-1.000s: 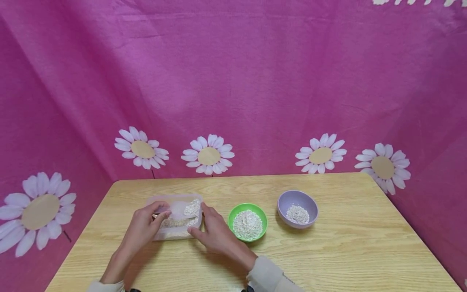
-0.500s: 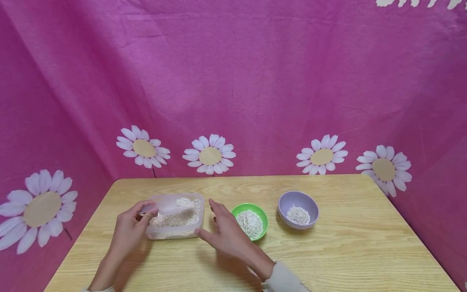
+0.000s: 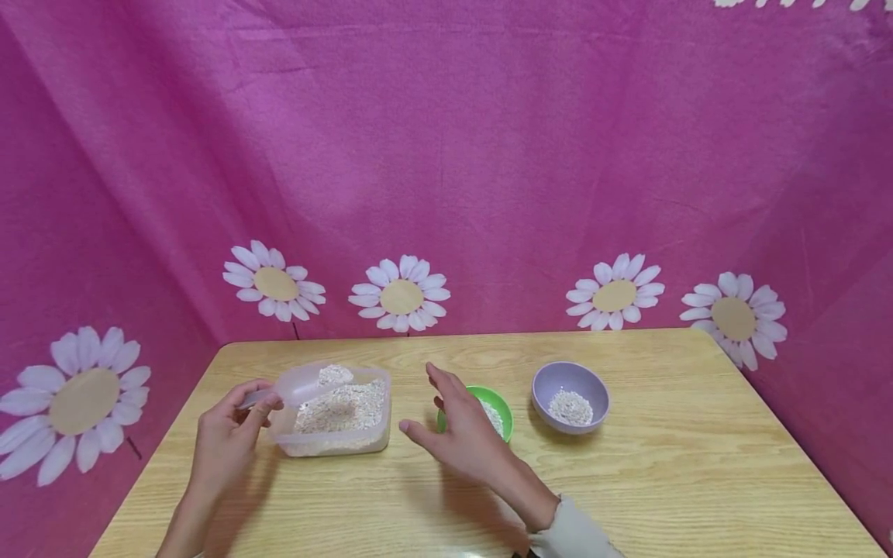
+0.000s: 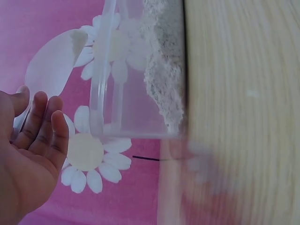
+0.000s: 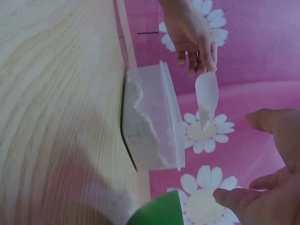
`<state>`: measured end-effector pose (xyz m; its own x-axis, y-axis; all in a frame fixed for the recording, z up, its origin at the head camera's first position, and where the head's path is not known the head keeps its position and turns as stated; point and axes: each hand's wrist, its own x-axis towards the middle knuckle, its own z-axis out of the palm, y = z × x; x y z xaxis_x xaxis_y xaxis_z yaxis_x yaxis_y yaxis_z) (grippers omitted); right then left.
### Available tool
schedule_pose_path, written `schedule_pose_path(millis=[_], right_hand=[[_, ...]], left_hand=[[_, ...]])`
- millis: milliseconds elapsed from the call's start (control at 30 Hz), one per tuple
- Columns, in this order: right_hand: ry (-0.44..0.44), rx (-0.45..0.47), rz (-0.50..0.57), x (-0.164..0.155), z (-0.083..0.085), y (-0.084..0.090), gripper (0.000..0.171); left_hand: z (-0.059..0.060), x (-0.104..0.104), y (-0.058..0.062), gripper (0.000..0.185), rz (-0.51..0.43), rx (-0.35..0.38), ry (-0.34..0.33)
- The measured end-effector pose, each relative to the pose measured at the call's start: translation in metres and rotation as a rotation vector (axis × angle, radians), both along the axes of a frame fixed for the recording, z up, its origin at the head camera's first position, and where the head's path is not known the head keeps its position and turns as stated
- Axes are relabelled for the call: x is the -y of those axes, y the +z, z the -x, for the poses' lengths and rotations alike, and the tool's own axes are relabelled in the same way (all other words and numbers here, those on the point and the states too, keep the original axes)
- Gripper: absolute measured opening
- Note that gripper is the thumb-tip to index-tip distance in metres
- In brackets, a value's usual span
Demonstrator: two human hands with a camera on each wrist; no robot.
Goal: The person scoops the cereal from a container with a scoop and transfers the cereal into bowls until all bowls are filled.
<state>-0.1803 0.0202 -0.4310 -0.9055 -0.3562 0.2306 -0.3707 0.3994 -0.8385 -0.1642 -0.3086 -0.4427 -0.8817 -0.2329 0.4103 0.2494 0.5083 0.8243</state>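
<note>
Vs. 0.5 s ago: scoop (image 3: 307,385) raised above clear tub (image 3: 339,415), right hand (image 3: 463,435) lifted off tub toward green bowl (image 3: 501,412). Left hand (image 3: 226,434) pinches scoop handle; right hand spread, holding nothing. Wooden table (image 3: 670,480); purple bowl (image 3: 570,397) beyond green bowl; pink daisy backdrop (image 3: 488,155).
</note>
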Motion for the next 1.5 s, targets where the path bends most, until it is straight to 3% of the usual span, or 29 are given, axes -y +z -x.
schedule_pose_path(millis=[167, 467, 800, 967, 1267, 1500], right_hand=[[-0.062, -0.004, -0.011, -0.017, 0.001, -0.001, 0.086], [-0.163, -0.005, -0.084, -0.059, 0.002, -0.006, 0.086], [-0.232, -0.085, -0.15, -0.103, 0.003, -0.009, 0.087], [-0.265, -0.053, -0.186, -0.126, 0.0, -0.007, 0.089], [-0.363, -0.17, -0.25, -0.162, -0.002, -0.015, 0.085], [-0.409, -0.194, -0.273, -0.184, -0.002, -0.019, 0.087]], left_hand=[[0.005, -0.014, 0.001, 0.015, -0.027, -0.035, -0.047], [0.021, -0.059, 0.004, 0.015, -0.014, -0.103, -0.17], [0.041, -0.111, 0.002, 0.014, -0.044, -0.053, -0.291], [0.05, -0.136, -0.002, 0.012, -0.009, -0.045, -0.345], [0.059, -0.178, 0.0, 0.009, 0.001, -0.008, -0.428], [0.063, -0.207, 0.002, 0.015, 0.016, 0.05, -0.475]])
